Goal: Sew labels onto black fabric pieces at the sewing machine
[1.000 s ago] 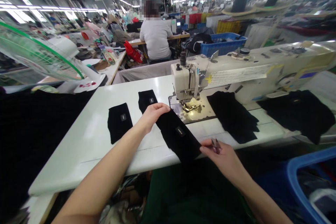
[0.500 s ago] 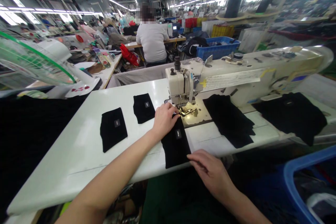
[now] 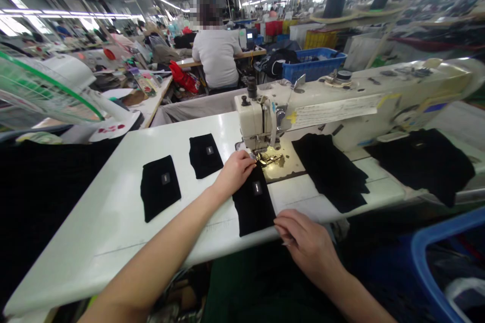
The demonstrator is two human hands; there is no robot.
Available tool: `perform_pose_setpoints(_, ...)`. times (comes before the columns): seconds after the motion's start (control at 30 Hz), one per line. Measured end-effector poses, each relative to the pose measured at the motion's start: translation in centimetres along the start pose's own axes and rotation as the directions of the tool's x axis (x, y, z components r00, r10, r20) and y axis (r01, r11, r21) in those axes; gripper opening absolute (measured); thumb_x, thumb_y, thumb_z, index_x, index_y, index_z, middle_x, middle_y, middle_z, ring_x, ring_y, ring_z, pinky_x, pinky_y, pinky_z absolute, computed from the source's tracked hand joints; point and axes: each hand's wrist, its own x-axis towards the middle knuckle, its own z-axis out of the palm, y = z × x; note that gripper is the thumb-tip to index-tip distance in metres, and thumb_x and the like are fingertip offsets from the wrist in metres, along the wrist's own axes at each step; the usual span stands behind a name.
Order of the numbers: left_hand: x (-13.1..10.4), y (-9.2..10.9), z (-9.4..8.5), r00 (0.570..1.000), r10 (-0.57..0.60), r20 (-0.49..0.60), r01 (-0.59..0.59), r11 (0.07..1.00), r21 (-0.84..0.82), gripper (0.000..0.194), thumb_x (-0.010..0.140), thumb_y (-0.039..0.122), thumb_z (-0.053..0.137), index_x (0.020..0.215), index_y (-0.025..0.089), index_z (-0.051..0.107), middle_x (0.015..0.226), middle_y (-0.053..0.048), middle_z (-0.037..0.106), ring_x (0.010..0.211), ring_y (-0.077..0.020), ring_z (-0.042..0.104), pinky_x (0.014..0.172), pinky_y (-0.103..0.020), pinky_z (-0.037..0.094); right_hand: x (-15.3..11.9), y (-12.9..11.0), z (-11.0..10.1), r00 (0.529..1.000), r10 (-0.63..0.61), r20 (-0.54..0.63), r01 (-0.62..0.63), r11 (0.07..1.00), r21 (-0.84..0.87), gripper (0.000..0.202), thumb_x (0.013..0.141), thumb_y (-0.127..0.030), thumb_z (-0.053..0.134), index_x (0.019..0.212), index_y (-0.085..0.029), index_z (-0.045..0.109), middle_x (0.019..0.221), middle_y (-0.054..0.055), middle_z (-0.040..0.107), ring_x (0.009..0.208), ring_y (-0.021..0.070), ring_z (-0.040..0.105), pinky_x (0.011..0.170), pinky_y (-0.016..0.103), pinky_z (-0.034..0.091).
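Observation:
A black fabric piece [image 3: 253,207] with a small dark label lies on the white sewing table [image 3: 113,202], its far end at the presser foot of the sewing machine [image 3: 257,123]. My left hand [image 3: 237,169] is closed on the far left edge of this piece, close to the needle. Lower down, my right hand [image 3: 301,234] pinches its near right corner at the table's front edge. Two more labelled black pieces, one nearer [image 3: 160,189] and one farther [image 3: 205,156], lie flat on the left. A stack of black pieces [image 3: 329,171] rests right of the needle.
Another black fabric pile [image 3: 424,161] lies at the far right. A blue basket [image 3: 424,247] stands at the lower right. On the left is a green-rimmed fan [image 3: 49,86]. A seated person [image 3: 216,58] faces away beyond the machine.
The view has shifted slightly. The held piece sits a little farther toward the machine, and my right hand has moved slightly up with its corner. My left hand stays near the needle.

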Motion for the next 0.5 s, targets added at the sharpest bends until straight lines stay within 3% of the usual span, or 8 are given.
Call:
perform_pose_setpoints(0.17,0.01,-0.34,0.19,0.999,0.031,-0.015,-0.031,0.999,0.023,0.018,0.095,0.02,0.058,0.097,0.016,0.075,0.092,-0.009,0.062,0.088,-0.0218,0.058,0.084,-0.037,0.05,0.16,-0.23,-0.07,0.999,0.024,0.027,-0.024,1.0,-0.012,0.023,0.092,-0.006,0.047,0.102,-0.018,0.064,0.099,0.009,0.068,0.085,0.0212,0.067,0.073,0.031,0.052)
perform_pose_setpoints(0.5,-0.12,0.39,-0.73,0.997,0.044,0.063,-0.052,0.99,0.13,0.025,0.098,0.023,0.051,0.106,0.018,0.073,0.096,-0.011,0.059,0.089,-0.0233,0.054,0.083,-0.038,0.049,0.36,-0.24,-0.25,0.999,0.022,0.05,-0.021,0.999,-0.027,0.029,0.087,-0.002,0.044,0.102,-0.02,0.062,0.097,0.008,0.068,0.083,0.0196,0.065,0.073,0.03,0.05)
